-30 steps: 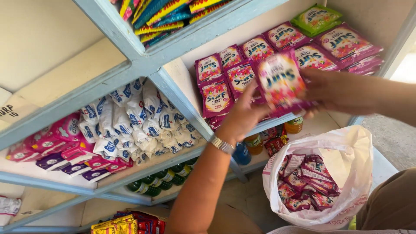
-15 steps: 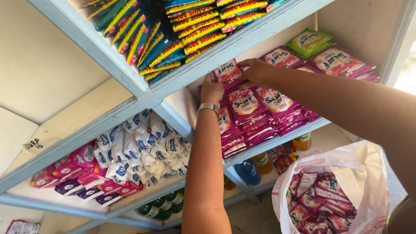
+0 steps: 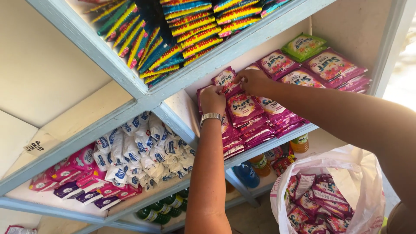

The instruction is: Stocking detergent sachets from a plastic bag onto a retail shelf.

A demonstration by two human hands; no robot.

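Both hands are up in the middle cubby of a pale blue wooden shelf [image 3: 130, 89], working the same spot at the back. The left hand [image 3: 212, 99], with a metal wristwatch [image 3: 211, 116] on it, has its fingers curled down onto the top edge of a row of magenta sachets [image 3: 242, 108], pinching them by the look of it. The right hand [image 3: 253, 81] comes in from the right and is closed in a light pinch on one pink sachet [image 3: 224, 79] that sticks up at the very back of that row, just under the shelf board above. So that packet is upright, touching the stack in front of it, held between fingertips. To the right in the same cubby sit more pink packs [image 3: 331, 65] lying flat, with a green pack [image 3: 303, 45] on top at the back. The compartment above is crammed with striped multicolour packets [image 3: 182, 39]. The lower left one has white and blue sachets [image 3: 143, 147] plus pink and purple ones. Down at the bottom right there's an open white plastic bag [image 3: 346, 169] with more pink sachets inside, well below the hands. Some bottles [image 3: 260, 164] stand on the shelf under the cubby.
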